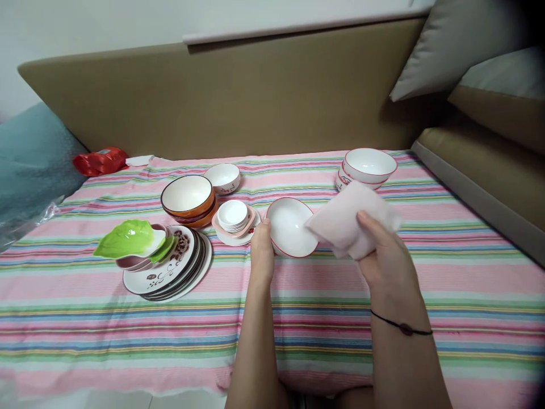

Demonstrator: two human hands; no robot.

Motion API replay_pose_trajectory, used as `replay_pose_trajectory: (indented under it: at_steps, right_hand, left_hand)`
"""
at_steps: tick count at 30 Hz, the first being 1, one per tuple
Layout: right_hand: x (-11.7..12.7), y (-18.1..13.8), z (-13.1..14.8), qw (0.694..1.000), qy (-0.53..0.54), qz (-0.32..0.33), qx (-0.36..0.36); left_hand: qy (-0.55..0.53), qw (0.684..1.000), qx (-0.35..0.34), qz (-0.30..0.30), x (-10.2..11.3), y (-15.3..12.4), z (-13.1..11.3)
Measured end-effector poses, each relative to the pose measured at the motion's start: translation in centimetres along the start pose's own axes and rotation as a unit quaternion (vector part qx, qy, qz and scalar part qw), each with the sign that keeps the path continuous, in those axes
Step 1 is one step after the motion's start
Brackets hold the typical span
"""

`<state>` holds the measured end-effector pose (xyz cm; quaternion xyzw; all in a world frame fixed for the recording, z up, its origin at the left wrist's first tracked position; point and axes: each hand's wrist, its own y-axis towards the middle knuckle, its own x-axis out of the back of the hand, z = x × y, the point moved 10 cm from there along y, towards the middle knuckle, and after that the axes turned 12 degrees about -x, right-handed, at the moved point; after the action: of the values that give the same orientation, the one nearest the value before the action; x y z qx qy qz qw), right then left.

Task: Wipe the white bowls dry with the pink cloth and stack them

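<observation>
My left hand [261, 251] grips the left rim of a white bowl with a red edge [288, 226], tilted up off the striped cloth. My right hand [385, 255] is closed on a pale pink cloth [349, 218] whose left corner lies over the bowl's right rim. A thin black band circles my right wrist.
A striped cloth [323, 307] covers the surface. At left is a stack of plates [172, 267] with green leaf dishes [130, 238], an orange bowl [188, 199], small white dishes [233, 217] and a small bowl [223, 177]. Stacked white bowls [368, 166] stand at the back right. Cushions rise behind.
</observation>
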<state>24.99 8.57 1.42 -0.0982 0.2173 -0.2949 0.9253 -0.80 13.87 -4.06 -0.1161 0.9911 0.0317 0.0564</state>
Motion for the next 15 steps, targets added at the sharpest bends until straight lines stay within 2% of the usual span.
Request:
replay_pose_trajectory:
  at_steps: [1,3,4,6,8,10,13,15]
  right_hand:
    - [0.8,-0.7,1.4,0.997,-0.025,-0.050,0.058]
    - [1.3,-2.7,4.2,0.968,-0.116,-0.129,0.180]
    - [0.5,-3.6,5.2,0.946,-0.178,-0.129,0.237]
    - [-2.9,-4.7,5.4,0.900,-0.306,-0.045,0.308]
    - [-6.7,-5.0,2.9,0.849,-0.422,0.086,0.306]
    - [-9.1,-4.9,-0.4,0.796,-0.522,0.168,0.257]
    - [-10.8,-5.2,-3.1,0.741,-0.606,0.185,0.222]
    - [-11.4,-5.8,-3.5,0.725,-0.629,0.182,0.212]
  left_hand:
    - [-0.003,1.000,0.000,-0.005,0.1,0.0,0.1]
    - [-0.006,1.000,-0.010,-0.009,0.2,0.0,-0.1]
    - [-0.007,1.000,-0.018,-0.009,0.1,0.0,-0.2]
    - [-0.012,0.999,-0.038,-0.005,-0.1,0.0,-0.7]
    - [-0.022,0.998,-0.055,0.002,-0.4,-0.1,-1.1]
    - [-0.035,0.997,-0.063,0.012,-0.8,-0.2,-1.4]
    - [-0.059,0.996,-0.069,0.020,-1.2,-0.4,-1.7]
    - [-0.061,0.995,-0.070,0.017,-1.3,-0.4,-1.8]
